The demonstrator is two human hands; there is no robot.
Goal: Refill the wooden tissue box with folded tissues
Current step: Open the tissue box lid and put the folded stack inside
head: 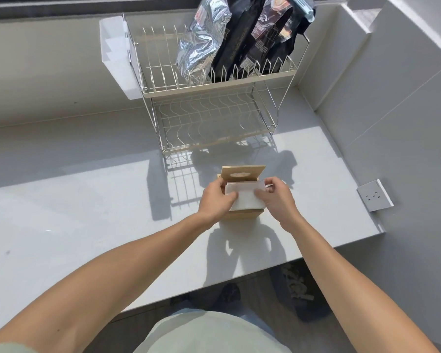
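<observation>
A small light-wood tissue box (242, 214) is positioned on the pale grey tabletop (87, 212), near its right part and just in front of a two-tier cream wire dish rack (209, 118). The box lid (242, 174), a flat wooden panel with an oval slot, is raised upright at the far edge of the box. A white stack of folded tissues (246, 197) is held over the open top of the box; whether its underside is already resting inside the box cannot be determined.

The stack is gripped from both ends. The left hand (215, 201) is closed on the left end, with the thumb laid across the top surface. The right hand (274, 197) is closed on the right end, with its fingers curled over the top and the far edge. Both bare forearms are extended from the near edge of the view.

A crinkled silver foil bag (201, 44) and dark printed pouches (260, 36) are stood in the upper tier of the rack; the lower tier carries nothing visible. A translucent white plastic tray (115, 57) is attached to the left side of the rack. A grey square wall socket (373, 196) is mounted on the right wall, well apart from the box.
</observation>
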